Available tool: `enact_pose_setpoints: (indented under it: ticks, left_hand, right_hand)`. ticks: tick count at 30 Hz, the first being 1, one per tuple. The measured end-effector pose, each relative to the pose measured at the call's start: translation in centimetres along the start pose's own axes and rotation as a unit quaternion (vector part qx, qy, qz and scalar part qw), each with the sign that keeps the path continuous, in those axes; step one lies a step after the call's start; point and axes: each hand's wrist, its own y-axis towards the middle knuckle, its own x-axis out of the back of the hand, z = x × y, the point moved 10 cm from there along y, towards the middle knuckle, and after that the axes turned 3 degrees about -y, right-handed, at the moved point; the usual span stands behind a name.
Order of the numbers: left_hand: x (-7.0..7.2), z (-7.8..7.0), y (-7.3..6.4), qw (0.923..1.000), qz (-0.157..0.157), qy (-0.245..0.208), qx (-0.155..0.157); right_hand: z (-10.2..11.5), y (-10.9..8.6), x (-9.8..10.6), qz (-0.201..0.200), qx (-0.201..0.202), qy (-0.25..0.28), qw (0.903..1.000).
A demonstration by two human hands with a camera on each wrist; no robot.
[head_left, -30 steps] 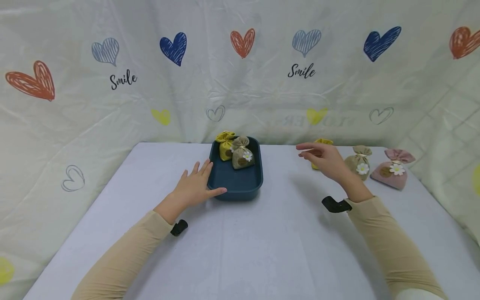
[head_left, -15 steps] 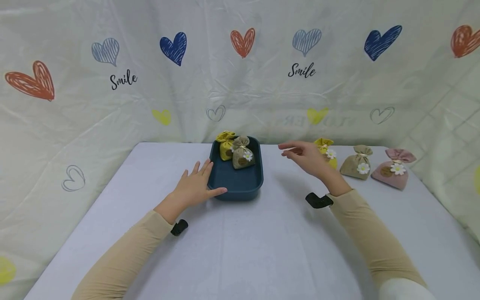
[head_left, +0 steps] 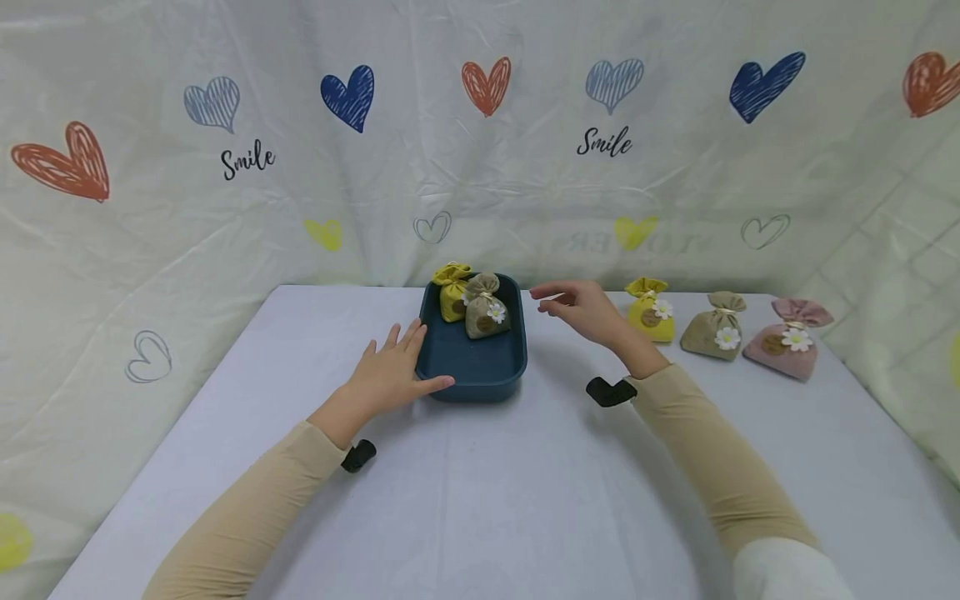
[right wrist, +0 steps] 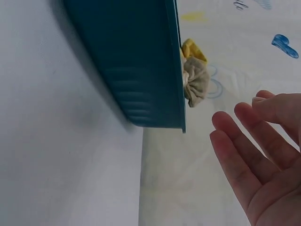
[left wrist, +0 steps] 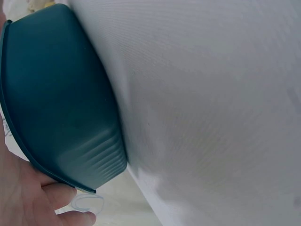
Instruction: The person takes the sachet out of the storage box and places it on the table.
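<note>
A dark teal plastic bin (head_left: 471, 390) stands near the back of the table. Inside its far end sit a yellow drawstring pouch (head_left: 452, 302) and a khaki drawstring pouch (head_left: 486, 320) with a white flower. My left hand (head_left: 387, 372) rests against the bin's left side, fingers spread and straight; in the left wrist view its fingers (left wrist: 60, 195) lie at the rim. To the right of the bin, my right hand (head_left: 579, 310) hovers with nothing in it, fingers loosely bent. The right wrist view shows the right hand (right wrist: 263, 155) apart from the bin's wall.
Along the right back of the table stand another yellow pouch (head_left: 651, 321), another khaki pouch (head_left: 712, 333) and a pink pouch (head_left: 782, 350), each with a white flower. A white curtain (head_left: 525, 183) printed with hearts hangs behind the white-covered table (head_left: 480, 500).
My right hand has moved left from in front of the right yellow pouch toward the bin, leaving that pouch in full view. My left hand and the bin have stayed put.
</note>
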Motion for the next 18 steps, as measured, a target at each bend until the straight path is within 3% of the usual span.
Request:
enact_pose_setpoints:
  ticks: [7, 18]
  left_hand:
    - [0.0, 0.0, -0.1, 1.0000, 0.001, 0.002, 0.002]
    - [-0.1, 0.1, 0.1, 1.0000, -0.001, 0.000, 0.000]
  right_hand:
    - [0.3, 1.2, -1.2, 0.026, -0.014, 0.054, 0.9981]
    - [0.3, 3.1, -2.4, 0.043, -0.099, 0.079, 0.9911]
